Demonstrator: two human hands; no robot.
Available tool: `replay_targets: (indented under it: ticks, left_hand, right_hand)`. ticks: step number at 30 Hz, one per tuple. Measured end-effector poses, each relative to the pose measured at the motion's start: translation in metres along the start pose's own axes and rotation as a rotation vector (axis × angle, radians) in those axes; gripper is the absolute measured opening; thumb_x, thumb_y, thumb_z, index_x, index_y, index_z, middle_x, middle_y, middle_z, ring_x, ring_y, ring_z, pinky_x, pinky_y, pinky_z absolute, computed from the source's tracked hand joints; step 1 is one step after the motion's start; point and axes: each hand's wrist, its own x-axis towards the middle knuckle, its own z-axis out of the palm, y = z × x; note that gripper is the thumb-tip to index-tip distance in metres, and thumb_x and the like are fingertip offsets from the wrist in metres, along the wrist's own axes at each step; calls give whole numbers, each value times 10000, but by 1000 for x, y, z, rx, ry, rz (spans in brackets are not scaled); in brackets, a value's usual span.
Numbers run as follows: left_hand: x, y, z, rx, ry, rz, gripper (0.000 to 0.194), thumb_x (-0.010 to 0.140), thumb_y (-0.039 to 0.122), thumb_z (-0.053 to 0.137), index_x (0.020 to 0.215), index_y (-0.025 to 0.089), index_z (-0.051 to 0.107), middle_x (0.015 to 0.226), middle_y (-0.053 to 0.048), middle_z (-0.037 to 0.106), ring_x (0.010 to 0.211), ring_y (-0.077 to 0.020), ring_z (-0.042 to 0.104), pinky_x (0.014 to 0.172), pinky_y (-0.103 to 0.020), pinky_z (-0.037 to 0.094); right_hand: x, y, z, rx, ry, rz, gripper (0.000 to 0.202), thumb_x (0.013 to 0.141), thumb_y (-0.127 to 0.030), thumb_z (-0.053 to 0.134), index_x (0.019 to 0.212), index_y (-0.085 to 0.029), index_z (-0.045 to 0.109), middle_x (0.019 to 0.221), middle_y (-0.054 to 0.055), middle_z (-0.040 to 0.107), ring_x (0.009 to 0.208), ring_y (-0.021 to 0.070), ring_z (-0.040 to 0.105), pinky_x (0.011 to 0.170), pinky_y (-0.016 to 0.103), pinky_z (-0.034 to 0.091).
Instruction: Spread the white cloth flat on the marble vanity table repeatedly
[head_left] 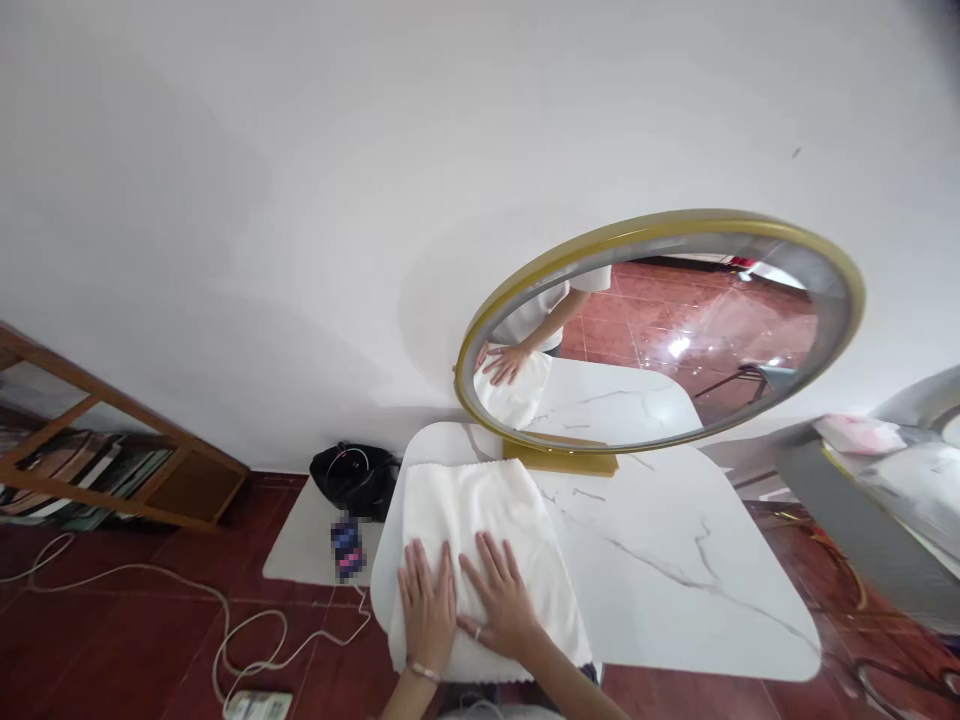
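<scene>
A white cloth with a scalloped edge is spread over the left part of a white marble-patterned table. Flat on its left side rests my left hand, fingers stretched out and a bracelet at the wrist. My right hand lies beside it, palm down with fingers spread, a ring on one finger. Both hands press on the cloth and hold nothing. Soft creases run through the fabric above the fingers. The cloth's lower edge reaches the table's front edge.
An oval gold-rimmed mirror stands on a gold base at the table's back. A black bag sits left of the table. White cable and a power strip lie on the red floor. A wooden bookshelf is far left.
</scene>
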Motion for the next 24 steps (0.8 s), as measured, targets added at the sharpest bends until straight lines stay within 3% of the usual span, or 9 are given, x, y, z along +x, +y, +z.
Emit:
replay_targets:
  ticks: [4, 8, 13, 16, 19, 22, 24]
  left_hand:
    - [8, 34, 14, 10, 2, 102, 787, 867, 96, 503, 1491, 328, 84, 1587, -153, 24, 1412, -363, 246, 1091, -548, 333]
    - [9, 67, 32, -26, 6, 167, 782, 853, 131, 537, 1495, 322, 133, 1580, -157, 140, 1401, -350, 291, 1077, -531, 358]
    - [14, 102, 42, -218, -148, 159, 567, 824, 199, 570, 1372, 317, 485, 1529, -116, 335, 1384, -333, 341, 1093, -528, 322]
    - [46, 117, 35, -369, -338, -36, 513, 738, 168, 615, 1246, 243, 605, 1493, -138, 384, 1374, -338, 350, 1092, -497, 318]
    - [97, 127, 23, -558, -581, -250, 403, 730, 206, 593, 1130, 194, 637, 1296, -124, 580, 1272, -311, 479, 1070, -477, 346]
    - [144, 131, 12, -689, -726, -214, 216, 728, 220, 572, 917, 207, 677, 1035, -47, 703, 1068, -246, 626, 986, -390, 444]
    - [162, 135, 4, -718, -753, -130, 228, 669, 164, 593, 867, 224, 689, 1018, -20, 716, 1049, -231, 640, 982, -351, 454]
  right_hand:
    - [-28, 24, -5, -68, 74, 97, 773, 861, -570, 524, 1508, -274, 222, 1581, 126, 131, 1428, 372, 205, 1122, 591, 217]
    - [-55, 48, -14, -80, 60, 226, 737, 868, -580, 515, 1498, -311, 244, 1573, 108, 172, 1425, 353, 228, 1123, 576, 238]
    - [-82, 68, -31, -14, -30, 447, 703, 844, -596, 547, 1464, -359, 314, 1561, 80, 217, 1424, 336, 231, 1124, 597, 233]
    - [-91, 74, -42, 85, -64, 524, 646, 846, -638, 513, 1425, -381, 388, 1541, 55, 281, 1414, 317, 265, 1123, 584, 259]
    - [-94, 78, -51, 192, -88, 547, 586, 840, -666, 495, 1346, -371, 514, 1503, 68, 357, 1387, 318, 322, 1110, 576, 292]
    - [-93, 85, -54, 261, -109, 536, 531, 809, -655, 556, 1249, -362, 612, 1461, 86, 422, 1356, 340, 371, 1085, 583, 323]
    - [-93, 95, -50, 295, -122, 512, 504, 786, -638, 599, 1199, -354, 649, 1438, 96, 454, 1335, 356, 397, 1066, 584, 346]
